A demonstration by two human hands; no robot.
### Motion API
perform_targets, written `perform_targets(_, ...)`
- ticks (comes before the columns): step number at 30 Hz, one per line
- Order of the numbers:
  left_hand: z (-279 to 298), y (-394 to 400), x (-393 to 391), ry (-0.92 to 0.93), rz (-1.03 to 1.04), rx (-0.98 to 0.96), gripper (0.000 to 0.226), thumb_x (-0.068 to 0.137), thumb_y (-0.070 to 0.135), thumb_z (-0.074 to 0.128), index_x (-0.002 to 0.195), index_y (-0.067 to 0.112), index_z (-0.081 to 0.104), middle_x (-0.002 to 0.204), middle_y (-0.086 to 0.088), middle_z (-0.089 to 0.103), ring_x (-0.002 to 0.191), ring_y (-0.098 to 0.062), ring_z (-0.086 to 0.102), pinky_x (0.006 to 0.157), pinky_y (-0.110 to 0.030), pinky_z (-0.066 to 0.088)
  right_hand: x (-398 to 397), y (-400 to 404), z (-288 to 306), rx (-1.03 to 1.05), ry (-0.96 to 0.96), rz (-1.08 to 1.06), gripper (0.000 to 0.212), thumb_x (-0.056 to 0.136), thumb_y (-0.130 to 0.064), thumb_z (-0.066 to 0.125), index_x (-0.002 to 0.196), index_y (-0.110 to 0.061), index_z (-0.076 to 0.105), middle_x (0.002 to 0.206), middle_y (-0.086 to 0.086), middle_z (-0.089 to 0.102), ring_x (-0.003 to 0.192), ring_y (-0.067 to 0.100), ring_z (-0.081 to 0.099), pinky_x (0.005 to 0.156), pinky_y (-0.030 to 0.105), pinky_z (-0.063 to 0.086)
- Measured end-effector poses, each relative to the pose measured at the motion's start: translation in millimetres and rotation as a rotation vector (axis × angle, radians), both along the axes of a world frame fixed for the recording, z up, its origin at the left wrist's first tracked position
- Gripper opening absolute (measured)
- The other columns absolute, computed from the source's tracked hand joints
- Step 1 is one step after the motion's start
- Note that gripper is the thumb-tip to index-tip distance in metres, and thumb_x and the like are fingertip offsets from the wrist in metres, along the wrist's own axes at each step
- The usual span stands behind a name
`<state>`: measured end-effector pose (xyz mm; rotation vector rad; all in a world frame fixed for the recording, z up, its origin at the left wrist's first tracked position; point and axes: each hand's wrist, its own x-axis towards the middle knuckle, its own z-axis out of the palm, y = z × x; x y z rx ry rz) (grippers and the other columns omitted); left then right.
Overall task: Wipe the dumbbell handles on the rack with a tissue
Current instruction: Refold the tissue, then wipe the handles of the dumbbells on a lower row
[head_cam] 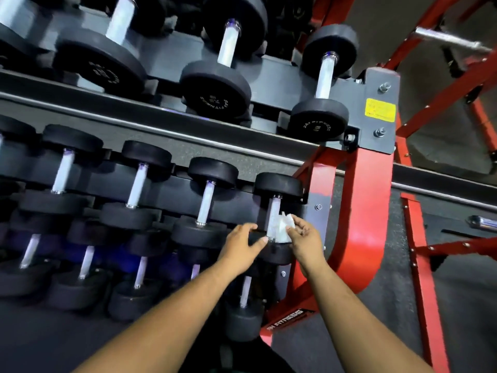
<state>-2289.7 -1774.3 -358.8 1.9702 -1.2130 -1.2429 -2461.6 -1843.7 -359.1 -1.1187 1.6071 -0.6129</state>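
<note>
**Tissue at the right-end handle, middle row**

I have both hands at the rightmost dumbbell [277, 211] on the middle tier of the rack [376, 109]. My right hand [305, 238] pinches a crumpled white tissue [285, 228] between thumb and fingers and holds it against the right side of the dumbbell handle [274, 214], low down near the near weight head. My left hand [242, 244] grasps nothing; its fingers reach, loosely bent, toward that near black head, the thumb tip close to the base of the handle. Whether it touches the rubber I cannot tell.

I judge the wiping of this handle to be in hand, with the tissue meeting only one side of the bar. The next move calls for wrapping the tissue round the bar and drawing it along the full length toward the far head, while my left hand steadies the dumbbell so it does not roll in its cradle. The other handles to the left on this tier, and those on the upper and lower tiers, remain to be reached.
</note>
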Motion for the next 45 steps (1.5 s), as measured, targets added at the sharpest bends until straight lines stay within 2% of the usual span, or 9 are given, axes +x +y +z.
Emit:
perform_targets(5,-43.8,-2.9,-42.4,-0.117,-0.011,0.167,0.089,0.090,0.061,0.062,0.157,0.015,0.025,0.164,-0.008,0.021,0.152,-0.027,0.018,0.121,-0.045,0.026,-9.8,-34.6,-43.8,0.021,0.258,-0.091,0.032,0.088,-0.010,0.058,0.116,-0.018,0.072,0.104,0.001,0.076,0.094,0.022,0.070,0.090,0.035,0.054)
perform_targets(12,-86.2,-14.3,-81.8,-0.107,0.100,0.252,0.124,0.081,0.070,0.067,0.160,0.011,-0.008,0.167,-0.018,-0.013,0.155,-0.032,-0.010,0.126,-0.050,0.006,-3.6,-66.4,-94.3,0.062,0.517,-0.005,0.040,0.094,-0.009,0.053,0.134,-0.011,0.054,0.119,0.018,0.067,0.109,0.037,0.063,0.087,0.037,0.049)
perform_targets(17,-94.3,-19.0,-91.2,-0.083,0.214,0.252,0.139,0.072,0.060,0.081,0.158,0.006,-0.014,0.165,-0.023,-0.016,0.155,-0.034,-0.011,0.126,-0.047,0.004,22.0,-64.9,-107.9,0.293,0.141,0.103,0.039,0.090,0.011,0.040,0.082,-0.015,0.068,0.090,0.013,0.070,0.077,0.024,0.066,0.063,0.030,0.054)
perform_targets(23,-97.0,-25.5,-82.9,-0.057,0.119,0.342,0.136,0.077,0.061,0.077,0.156,0.009,-0.021,0.162,-0.025,-0.024,0.153,-0.037,-0.017,0.126,-0.047,-0.002,25.7,-85.6,-102.0,0.236,-0.112,-0.151,0.041,0.099,0.010,0.034,0.091,-0.017,0.064,0.085,0.003,0.068,0.074,0.013,0.062,0.069,0.026,0.049)
perform_targets(29,-92.4,-31.2,-77.7,-0.057,0.069,0.397,0.132,0.079,0.059,0.077,0.157,0.010,-0.018,0.161,-0.026,-0.025,0.152,-0.039,-0.017,0.124,-0.046,-0.003,24.5,-56.2,-105.6,0.332,0.038,0.088,0.050,0.083,0.015,0.033,0.098,-0.013,0.072,0.095,0.012,0.075,0.080,0.025,0.072,0.070,0.035,0.060)
perform_targets(33,-96.6,-29.5,-78.2,-0.057,0.055,0.408,0.132,0.079,0.061,0.076,0.157,0.012,-0.019,0.160,-0.026,-0.027,0.152,-0.039,-0.018,0.124,-0.048,-0.004,28.4,-77.8,-98.8,0.304,-0.086,-0.023,0.044,0.088,0.014,0.032,0.100,-0.011,0.067,0.092,0.011,0.070,0.082,0.023,0.066,0.077,0.033,0.056)
perform_targets(35,-98.2,-29.8,-78.9,-0.058,0.049,0.404,0.132,0.078,0.060,0.077,0.157,0.013,-0.019,0.160,-0.026,-0.027,0.152,-0.039,-0.018,0.125,-0.048,-0.003,36.3,-90.6,-97.7,0.264,-0.096,-0.078,0.035,0.088,0.014,0.035,0.088,-0.011,0.059,0.078,0.007,0.061,0.069,0.017,0.060,0.062,0.024,0.055)
perform_targets(39,-97.2,-30.0,-78.4,-0.076,0.047,0.395,0.133,0.078,0.061,0.076,0.157,0.013,-0.018,0.161,-0.026,-0.026,0.152,-0.039,-0.018,0.124,-0.048,-0.002,41.2,-83.2,-96.7,0.306,-0.112,0.021,0.045,0.075,0.003,0.045,0.118,-0.005,0.056,0.088,0.013,0.060,0.079,0.032,0.061,0.076,0.049,0.058)
perform_targets(45,-98.7,-30.1,-80.7,-0.072,0.052,0.401,0.135,0.076,0.062,0.077,0.157,0.014,-0.019,0.161,-0.025,-0.027,0.152,-0.037,-0.020,0.124,-0.048,-0.003,47.0,-91.6,-83.0,0.275,-0.172,-0.035,0.016,0.090,0.008,0.049,0.099,-0.006,0.052,0.071,0.003,0.054,0.056,0.011,0.058,0.049,0.019,0.048)
